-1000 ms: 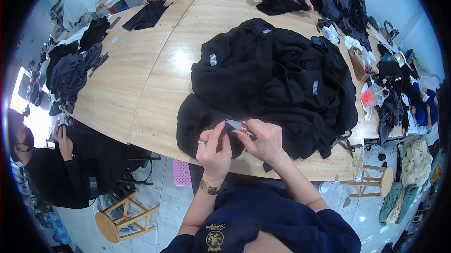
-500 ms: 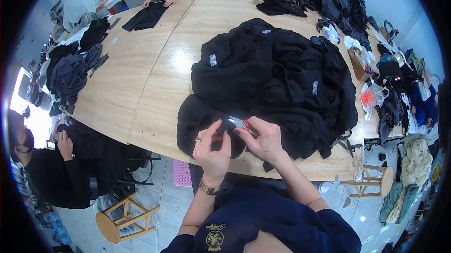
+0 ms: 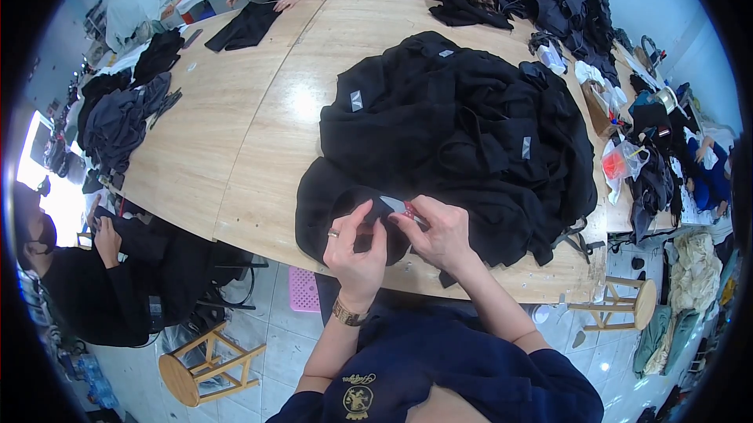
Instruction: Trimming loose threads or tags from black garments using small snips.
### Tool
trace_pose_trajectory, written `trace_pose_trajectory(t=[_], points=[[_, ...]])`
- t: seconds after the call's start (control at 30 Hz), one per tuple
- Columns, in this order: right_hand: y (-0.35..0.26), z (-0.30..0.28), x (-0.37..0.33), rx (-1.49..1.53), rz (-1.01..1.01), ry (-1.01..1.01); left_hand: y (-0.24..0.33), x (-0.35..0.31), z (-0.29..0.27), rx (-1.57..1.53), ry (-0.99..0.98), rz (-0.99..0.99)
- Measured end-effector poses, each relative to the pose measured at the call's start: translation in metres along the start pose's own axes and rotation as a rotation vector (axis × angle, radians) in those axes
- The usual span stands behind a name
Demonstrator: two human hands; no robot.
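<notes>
Thread snips (image 3: 394,205) with silvery blades and a red handle are held in my right hand (image 3: 441,233). Their tips point left, at the dark cloth by my left fingers. My left hand (image 3: 354,257), wearing a ring and a wristwatch, pinches the edge of a black garment (image 3: 316,202) between thumb and fingertips. This garment lies at the table's near edge, against a large heap of black garments (image 3: 494,109) with pale tags. Any thread at the blades is too small to see.
Across the wooden table (image 3: 267,140), two people handle black pieces (image 3: 243,27). A seated person in black (image 3: 102,289) is at the left. Dark clothes (image 3: 114,129) and scissors (image 3: 166,109) lie at the left edge. Wooden stools (image 3: 179,380) stand on both sides.
The snips' blades look turned or closer together; my hands have barely shifted. Across the table, the left co-worker's one hand moved off the cloth. A person in blue shows more at the far right.
</notes>
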State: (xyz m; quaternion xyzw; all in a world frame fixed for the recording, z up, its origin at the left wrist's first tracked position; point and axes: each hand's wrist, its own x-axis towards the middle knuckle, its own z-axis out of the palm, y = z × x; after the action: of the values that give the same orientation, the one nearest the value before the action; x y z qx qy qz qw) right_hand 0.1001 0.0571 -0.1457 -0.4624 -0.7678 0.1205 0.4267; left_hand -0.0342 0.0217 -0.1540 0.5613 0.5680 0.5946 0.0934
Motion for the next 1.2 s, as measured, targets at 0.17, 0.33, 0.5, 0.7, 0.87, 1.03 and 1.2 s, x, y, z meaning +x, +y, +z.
trace_pose_trajectory(t=[0.17, 0.33, 0.5, 0.7, 0.87, 1.03, 1.2], points=[[-0.002, -0.001, 0.001, 0.004, 0.002, -0.012, -0.001, 0.000, 0.000, 0.022, 0.002, 0.033], [-0.001, -0.001, 0.002, 0.004, 0.003, -0.009, 0.000, 0.000, 0.000, 0.043, -0.002, 0.047], [-0.002, -0.002, 0.002, 0.019, 0.021, -0.007, 0.000, 0.000, 0.000, 0.033, 0.000, 0.029], [0.003, -0.001, 0.000, 0.191, 0.169, 0.012, -0.003, -0.001, -0.001, -0.119, -0.050, -0.126], [0.002, 0.001, -0.005, 0.195, 0.146, -0.014, -0.007, -0.001, -0.002, -0.385, -0.066, -0.382], [0.005, 0.006, -0.007, 0.121, 0.044, -0.020, 0.001, 0.005, -0.003, -0.501, -0.064, -0.455], [0.005, 0.008, -0.006, 0.091, 0.008, -0.015, -0.002, 0.006, -0.004, -0.549, -0.067, -0.490]])
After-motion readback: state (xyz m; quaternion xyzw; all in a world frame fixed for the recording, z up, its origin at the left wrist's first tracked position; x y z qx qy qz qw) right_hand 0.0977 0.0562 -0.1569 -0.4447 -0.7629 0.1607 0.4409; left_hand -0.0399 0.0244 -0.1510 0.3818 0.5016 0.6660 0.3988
